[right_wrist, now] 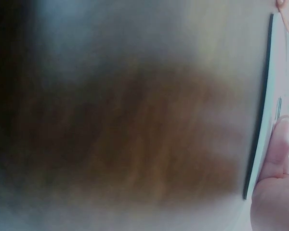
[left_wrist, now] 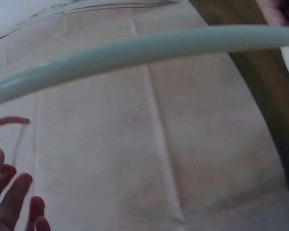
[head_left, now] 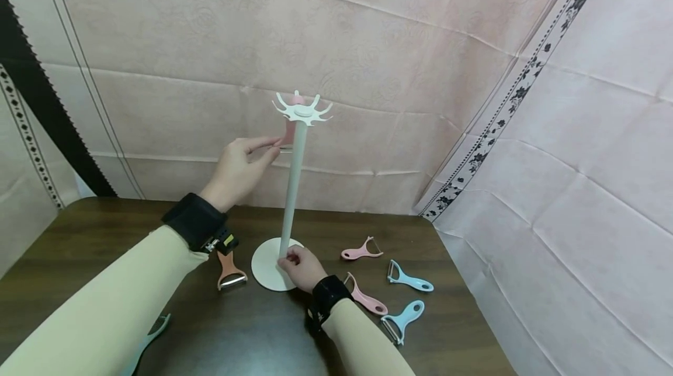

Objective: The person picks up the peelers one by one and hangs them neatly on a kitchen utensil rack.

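A white stand with a ring of upturned hooks (head_left: 304, 111) on a slim pole (head_left: 295, 180) rises from a round base (head_left: 267, 265). At the upper pole, my left hand (head_left: 240, 167) pinches a pink peeler (head_left: 290, 132) by its blade end, its handle pointing up behind the hooks. The left wrist view shows one arm of this peeler (left_wrist: 9, 120) by the fingertips, with the pole crossing above. Low down, my right hand (head_left: 304, 270) grips the foot of the pole, its fingers curled just over the base. The right wrist view is mostly blurred, with the base's edge (right_wrist: 266, 110) beside that hand.
On the brown table (head_left: 263, 329), two pink peelers (head_left: 363, 250) and two blue peelers (head_left: 412, 280) lie to the right. An orange peeler (head_left: 228, 265) lies left of the base, and a green peeler (head_left: 149, 338) is partly hidden by my left sleeve. Cloth (head_left: 368, 72) hangs behind.
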